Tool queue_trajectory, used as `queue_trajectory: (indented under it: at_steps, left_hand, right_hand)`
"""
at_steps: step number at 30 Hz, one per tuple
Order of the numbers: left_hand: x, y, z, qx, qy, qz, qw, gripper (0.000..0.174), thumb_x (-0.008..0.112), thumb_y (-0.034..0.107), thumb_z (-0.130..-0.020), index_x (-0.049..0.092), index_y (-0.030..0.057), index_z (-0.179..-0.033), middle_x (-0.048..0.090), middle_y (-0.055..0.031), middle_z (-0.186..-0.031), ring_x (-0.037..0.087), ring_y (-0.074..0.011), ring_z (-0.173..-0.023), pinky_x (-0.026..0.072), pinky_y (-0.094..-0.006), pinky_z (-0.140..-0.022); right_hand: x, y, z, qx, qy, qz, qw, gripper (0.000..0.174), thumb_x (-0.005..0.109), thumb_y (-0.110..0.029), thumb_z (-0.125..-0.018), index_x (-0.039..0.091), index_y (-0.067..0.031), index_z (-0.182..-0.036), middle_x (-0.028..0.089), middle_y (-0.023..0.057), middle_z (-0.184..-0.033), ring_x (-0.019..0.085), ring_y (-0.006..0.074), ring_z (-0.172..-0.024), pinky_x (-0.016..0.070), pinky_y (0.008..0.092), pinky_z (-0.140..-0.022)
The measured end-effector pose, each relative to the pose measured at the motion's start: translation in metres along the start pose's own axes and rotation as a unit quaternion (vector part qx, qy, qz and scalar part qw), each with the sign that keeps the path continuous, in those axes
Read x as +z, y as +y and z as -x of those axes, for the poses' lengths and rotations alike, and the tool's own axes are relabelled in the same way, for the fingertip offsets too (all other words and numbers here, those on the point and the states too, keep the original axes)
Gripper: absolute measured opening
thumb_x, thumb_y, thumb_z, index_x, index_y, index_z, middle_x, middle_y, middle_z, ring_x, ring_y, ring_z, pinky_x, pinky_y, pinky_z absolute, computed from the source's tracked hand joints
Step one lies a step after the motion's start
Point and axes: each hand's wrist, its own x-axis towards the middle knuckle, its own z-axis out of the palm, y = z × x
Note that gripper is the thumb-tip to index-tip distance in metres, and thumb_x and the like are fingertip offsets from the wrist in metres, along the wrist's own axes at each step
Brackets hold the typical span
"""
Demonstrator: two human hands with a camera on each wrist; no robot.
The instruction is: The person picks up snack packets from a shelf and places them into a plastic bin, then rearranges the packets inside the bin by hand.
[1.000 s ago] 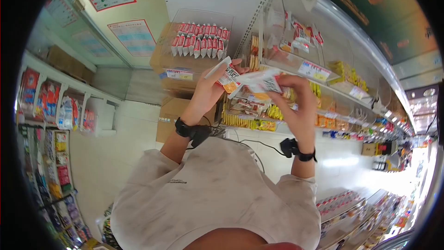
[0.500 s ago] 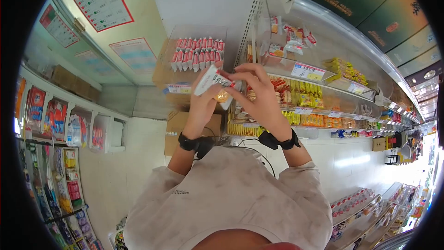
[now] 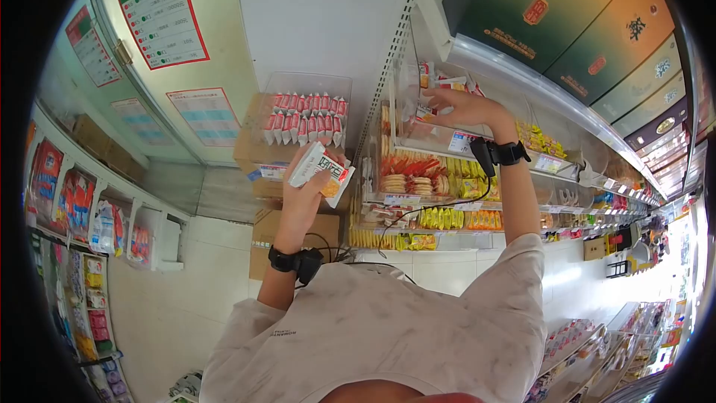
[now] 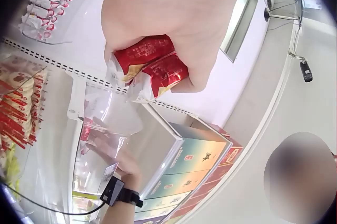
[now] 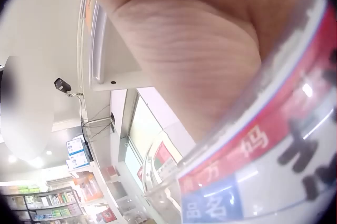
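My left hand grips white snack packets with red and orange printing, fingers underneath and thumb across the front. Two packet ends, red and gold, show side by side in the left wrist view, one the first red end and the other the second red end. My right hand reaches over the front wall of a clear upper bin, its fingers extended above loose packets of similar look. A price label on that bin fills the lower right wrist view, where the right fingertips are hidden.
At the left a clear box holds rows of upright red-and-white packets on cardboard. Below the upper bin, shelves carry wrapped round biscuits and yellow packs. Large green-gold boxes stand above. A cable hangs from the right wrist.
Both hands were together at the packets half a second ago. The right hand has since let go and moved up and right to the upper bin; the left still holds the packets.
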Motion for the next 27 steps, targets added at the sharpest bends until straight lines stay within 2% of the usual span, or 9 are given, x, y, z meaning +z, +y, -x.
queue_trajectory:
  at_steps: [3, 6, 9, 15, 18, 21, 23, 25, 27]
  left_hand:
    - [-0.001, 0.003, 0.002, 0.0, 0.009, 0.007, 1.0, 0.057, 0.068, 0.008, -0.09, 0.049, -0.0024, -0.142, 0.064, -0.0124, -0.108, 0.065, -0.0256, -0.111, 0.0515, -0.0396, -0.102]
    - [0.0, 0.005, 0.004, -0.012, 0.041, 0.011, 0.999, 0.054, 0.065, 0.004, -0.091, 0.049, -0.0024, -0.142, 0.064, -0.0131, -0.11, 0.064, -0.0258, -0.113, 0.0513, -0.04, -0.102]
    - [-0.004, 0.004, 0.004, -0.018, 0.056, 0.025, 0.998, 0.052, 0.061, 0.001, -0.092, 0.049, -0.002, -0.142, 0.065, -0.0139, -0.112, 0.065, -0.0256, -0.113, 0.0513, -0.04, -0.102]
    - [0.0, -0.002, 0.0, -0.041, 0.091, 0.034, 0.994, 0.05, 0.059, 0.0, -0.093, 0.049, -0.0024, -0.142, 0.065, -0.0149, -0.115, 0.065, -0.0239, -0.113, 0.0525, -0.0394, -0.101]
    - [-0.001, -0.005, -0.002, -0.048, 0.078, 0.038, 0.995, 0.051, 0.059, 0.001, -0.093, 0.049, -0.0027, -0.143, 0.065, -0.0143, -0.113, 0.065, -0.0234, -0.112, 0.0534, -0.0397, -0.1]
    - [0.0, -0.002, -0.002, -0.042, 0.08, 0.047, 0.995, 0.051, 0.06, 0.001, -0.093, 0.049, -0.0027, -0.143, 0.065, -0.0128, -0.11, 0.066, -0.0242, -0.111, 0.0538, -0.0402, -0.099]
    - [-0.004, -0.005, -0.003, -0.035, 0.081, 0.041, 0.995, 0.053, 0.06, 0.0, -0.093, 0.048, -0.0027, -0.144, 0.064, -0.012, -0.109, 0.066, -0.0252, -0.111, 0.0537, -0.0404, -0.1]
    - [-0.006, -0.009, -0.005, -0.033, 0.069, 0.048, 0.996, 0.054, 0.062, -0.001, -0.092, 0.047, -0.0018, -0.144, 0.064, -0.0112, -0.111, 0.065, -0.0247, -0.113, 0.0539, -0.0393, -0.099]
    - [-0.009, -0.015, -0.005, -0.049, 0.042, 0.064, 0.996, 0.056, 0.064, -0.001, -0.091, 0.046, -0.0002, -0.145, 0.064, -0.0106, -0.117, 0.064, -0.0228, -0.116, 0.0546, -0.0369, -0.097]
  right_hand:
    - [0.001, -0.001, -0.006, -0.028, -0.023, 0.007, 0.999, 0.067, 0.073, -0.029, -0.09, 0.048, -0.0021, -0.146, 0.064, 0.0175, -0.126, 0.064, 0.0244, -0.112, 0.0491, 0.0343, -0.1]
    - [0.002, 0.004, -0.019, 0.029, -0.085, 0.086, 0.992, 0.067, 0.075, -0.024, -0.088, 0.047, -0.0012, -0.145, 0.065, 0.0148, -0.12, 0.064, 0.0232, -0.106, 0.0516, 0.0334, -0.094]
    - [0.006, 0.017, -0.017, -0.017, -0.052, 0.024, 0.998, 0.059, 0.076, -0.02, -0.087, 0.053, -0.002, -0.138, 0.066, 0.0125, -0.113, 0.064, 0.0202, -0.102, 0.0531, 0.0329, -0.089]
    - [0.019, 0.005, -0.005, -0.095, 0.073, -0.102, 0.988, 0.034, 0.076, -0.016, -0.084, 0.065, -0.0048, -0.114, 0.066, 0.0089, -0.098, 0.065, 0.0197, -0.093, 0.0519, 0.0326, -0.084]
    - [0.006, -0.009, 0.015, -0.055, 0.137, -0.04, 0.988, 0.037, 0.074, -0.015, -0.089, 0.063, -0.0092, -0.124, 0.07, 0.0077, -0.106, 0.067, 0.0197, -0.099, 0.0518, 0.0338, -0.088]
    - [0.018, -0.031, 0.055, -0.028, 0.382, -0.056, 0.922, 0.043, 0.075, -0.015, -0.089, 0.063, -0.0094, -0.13, 0.071, 0.0103, -0.113, 0.067, 0.0196, -0.103, 0.0504, 0.0339, -0.091]
    - [0.044, -0.063, 0.083, -0.033, 0.501, -0.022, 0.865, 0.044, 0.072, -0.012, -0.091, 0.062, -0.0048, -0.133, 0.07, 0.0153, -0.117, 0.067, 0.0212, -0.104, 0.051, 0.035, -0.092]
    - [0.073, -0.09, 0.105, -0.057, 0.556, -0.022, 0.829, 0.039, 0.074, -0.005, -0.088, 0.064, -0.0002, -0.125, 0.069, 0.0147, -0.119, 0.066, 0.0211, -0.108, 0.0509, 0.0338, -0.092]
    - [0.11, -0.105, 0.107, -0.121, 0.535, -0.198, 0.813, 0.035, 0.075, -0.001, -0.086, 0.065, 0.0009, -0.12, 0.068, 0.0139, -0.121, 0.065, 0.0202, -0.108, 0.0508, 0.0328, -0.092]
